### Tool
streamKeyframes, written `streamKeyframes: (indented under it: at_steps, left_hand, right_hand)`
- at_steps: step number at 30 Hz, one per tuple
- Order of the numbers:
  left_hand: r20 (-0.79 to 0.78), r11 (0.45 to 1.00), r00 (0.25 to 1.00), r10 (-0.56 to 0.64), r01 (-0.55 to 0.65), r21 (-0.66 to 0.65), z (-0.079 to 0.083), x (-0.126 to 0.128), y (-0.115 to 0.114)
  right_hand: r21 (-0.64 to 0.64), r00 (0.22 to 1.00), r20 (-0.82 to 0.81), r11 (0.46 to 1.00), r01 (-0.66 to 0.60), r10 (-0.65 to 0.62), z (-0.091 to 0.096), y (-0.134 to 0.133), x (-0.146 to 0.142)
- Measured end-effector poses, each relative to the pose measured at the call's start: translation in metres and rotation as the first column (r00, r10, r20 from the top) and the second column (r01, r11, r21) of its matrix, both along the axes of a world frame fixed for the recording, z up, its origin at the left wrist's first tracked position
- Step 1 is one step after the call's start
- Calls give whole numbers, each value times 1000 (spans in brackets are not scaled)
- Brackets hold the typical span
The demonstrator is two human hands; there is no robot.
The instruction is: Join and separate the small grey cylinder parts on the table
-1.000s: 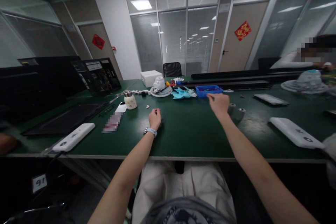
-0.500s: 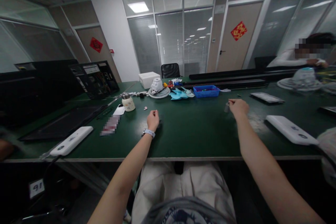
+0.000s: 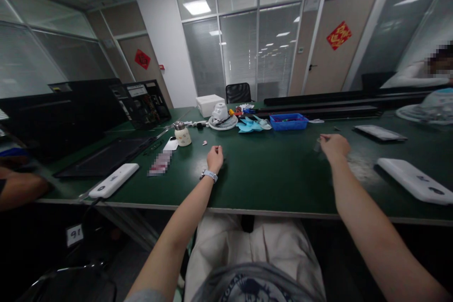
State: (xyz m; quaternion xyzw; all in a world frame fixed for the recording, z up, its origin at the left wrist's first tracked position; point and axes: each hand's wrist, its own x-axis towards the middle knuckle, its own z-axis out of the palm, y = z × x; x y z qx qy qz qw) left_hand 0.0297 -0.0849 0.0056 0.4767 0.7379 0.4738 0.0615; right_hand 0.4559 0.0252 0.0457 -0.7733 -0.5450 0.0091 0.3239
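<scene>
My left hand (image 3: 214, 158), with a watch at the wrist, is closed above the green table (image 3: 269, 170); whatever its fingers may hold is too small to make out. A small pink piece (image 3: 205, 143) lies on the table just beyond it. Further right, the fingertips of my right hand (image 3: 335, 146) pinch a small greyish piece (image 3: 317, 146), which hangs at their left side. Its exact kind is blurred.
A cream jar (image 3: 182, 136) stands left. Farther back are a white fan part (image 3: 222, 122), light-blue fan blades (image 3: 250, 125) and a blue tray (image 3: 288, 122). White power banks (image 3: 113, 180) lie at both sides. Other people sit at far left and far right.
The whole view has swung left, so things appear further right. Both hands keep their closed grips, and the greyish piece stays in my right fingers.
</scene>
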Motion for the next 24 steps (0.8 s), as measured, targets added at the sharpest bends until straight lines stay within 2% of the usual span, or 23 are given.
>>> streamKeyframes:
  at_steps: [5, 9, 13, 15, 18, 21, 24]
  left_hand:
    - [-7, 1000, 1000, 13, -13, -19, 1, 1, 0]
    - [-8, 1000, 1000, 10, -10, -26, 2, 2, -1]
    - [-5, 999, 1000, -7, 6, -45, 0, 2, 2]
    - [-8, 997, 999, -50, 49, -60, -2, 2, 6]
    - [7, 990, 993, -117, 117, -78, -4, 5, 13]
    - [35, 985, 986, -164, 165, -58, -4, 10, 18]
    - [89, 982, 978, -187, 189, -23, -3, 13, 21]
  right_hand:
    - [-83, 999, -24, 996, 28, -30, 0, -3, -2]
    - [-22, 999, -33, 1000, 1, -2, 1, -6, 3]
    - [78, 990, -10, 987, -138, 139, 3, -7, 20]
    - [45, 975, -5, 974, -222, 223, -2, -8, 29]
    - [17, 948, -36, 948, -316, 317, -21, -13, 38]
    - [103, 962, -85, 963, -250, 259, -40, -17, 42]
    - [61, 969, -217, 992, -109, 120, -47, -18, 45]
